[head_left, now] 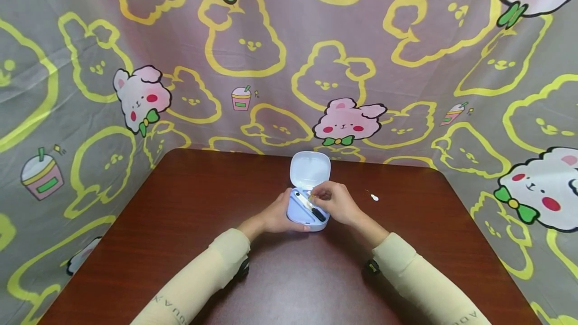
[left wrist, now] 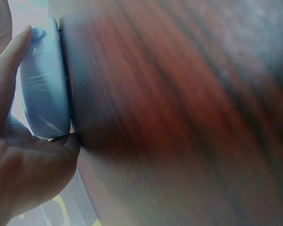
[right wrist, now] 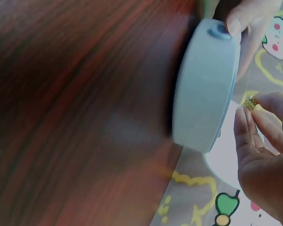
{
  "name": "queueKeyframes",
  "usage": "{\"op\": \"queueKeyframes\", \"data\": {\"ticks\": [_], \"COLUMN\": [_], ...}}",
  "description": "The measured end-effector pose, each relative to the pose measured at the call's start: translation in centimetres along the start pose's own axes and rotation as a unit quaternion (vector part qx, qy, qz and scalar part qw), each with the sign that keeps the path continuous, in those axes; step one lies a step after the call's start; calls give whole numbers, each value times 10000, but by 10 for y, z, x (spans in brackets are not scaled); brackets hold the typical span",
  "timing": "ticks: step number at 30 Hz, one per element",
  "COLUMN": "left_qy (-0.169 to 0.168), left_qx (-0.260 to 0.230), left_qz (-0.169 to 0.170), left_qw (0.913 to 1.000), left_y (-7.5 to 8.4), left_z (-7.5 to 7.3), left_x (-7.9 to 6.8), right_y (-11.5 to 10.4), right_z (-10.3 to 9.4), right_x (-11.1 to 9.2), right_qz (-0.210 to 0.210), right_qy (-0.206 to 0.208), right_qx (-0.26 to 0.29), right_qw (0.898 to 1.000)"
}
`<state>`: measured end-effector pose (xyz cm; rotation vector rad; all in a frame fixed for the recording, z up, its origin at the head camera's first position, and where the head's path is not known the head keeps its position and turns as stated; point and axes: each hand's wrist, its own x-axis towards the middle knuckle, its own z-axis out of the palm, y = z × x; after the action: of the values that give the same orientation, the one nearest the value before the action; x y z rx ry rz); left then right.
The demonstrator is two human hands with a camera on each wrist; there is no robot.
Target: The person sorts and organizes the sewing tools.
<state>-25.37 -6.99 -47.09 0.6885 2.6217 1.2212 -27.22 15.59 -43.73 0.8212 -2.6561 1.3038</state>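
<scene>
A light-blue case [head_left: 295, 210] stands on the table with its white lid [head_left: 310, 167] raised at the back. My left hand [head_left: 276, 216] grips the case from its left side, the thumb along the front near a round button [left wrist: 37, 35]. Inside, a white tool [head_left: 301, 197] and a black-ended piece [head_left: 318, 214] lie slantwise. Over the right part of the case, my right hand [head_left: 336, 203] pinches a small gold, glittery piece [right wrist: 250, 101] between thumb and fingertips. That hand covers some of the compartments.
On the brown table [head_left: 203, 189], a small white item [head_left: 374, 197] with a thin string lies to the right of the case. Patterned cloth [head_left: 271, 54] hangs behind the table and along both sides.
</scene>
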Motion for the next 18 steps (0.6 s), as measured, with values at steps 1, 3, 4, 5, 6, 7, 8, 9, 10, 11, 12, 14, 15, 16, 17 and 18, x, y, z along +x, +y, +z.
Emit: {"op": "queueKeyframes", "data": {"ticks": [1, 3, 4, 5, 6, 7, 8, 9, 10, 11, 12, 14, 15, 16, 17, 18], "left_qy": [-5, -32, -47, -55, -67, -78, -89, -96, -104, -96, -100, -110, -102, -98, -92, -91], "left_qx": [2, -9, -16, -26, -26, -28, -28, -18, -3, 9, 25, 43, 41, 25, 2, -12], "left_qz": [9, 12, 10, 17, 17, 12, 8, -7, -22, -15, -20, -10, 20, 59, 107, 141], "left_qw": [10000, 10000, 10000, 10000, 10000, 10000, 10000, 10000, 9999, 10000, 9999, 9999, 9999, 9999, 9999, 9999], "left_y": [0, 0, 0, 1, 1, 1, 2, 2, 2, 2, 3, 3, 3, 2, 2, 2], "left_z": [0, 0, -1, -1, -1, -1, -2, -2, -2, -2, -2, -2, -2, -2, -2, -2], "left_x": [0, 0, 0, -1, -1, -1, -1, -1, -1, -1, -1, 0, 0, 0, 0, 0], "right_y": [-1, -3, -4, -4, -5, -6, -6, -7, -7, -8, -8, -10, -10, -11, -12, -13], "right_z": [2, 5, 6, 8, 9, 10, 11, 12, 13, 14, 16, 19, 21, 22, 24, 26], "right_x": [1, 2, 2, 3, 3, 4, 4, 5, 6, 6, 6, 7, 7, 7, 8, 8], "right_qz": [-45, -143, -186, -224, -261, -304, -363, -429, -491, -582, -668, -848, -942, -1035, -1120, -1167], "right_qy": [-4, -12, -28, -46, -67, -76, -82, -89, -98, -104, -107, -112, -112, -118, -124, -134], "right_qx": [-42, -110, -119, -136, -151, -190, -227, -291, -335, -383, -449, -559, -608, -653, -713, -782], "right_qw": [10000, 9998, 9998, 9996, 9995, 9993, 9990, 9986, 9982, 9975, 9967, 9948, 9936, 9924, 9911, 9900]}}
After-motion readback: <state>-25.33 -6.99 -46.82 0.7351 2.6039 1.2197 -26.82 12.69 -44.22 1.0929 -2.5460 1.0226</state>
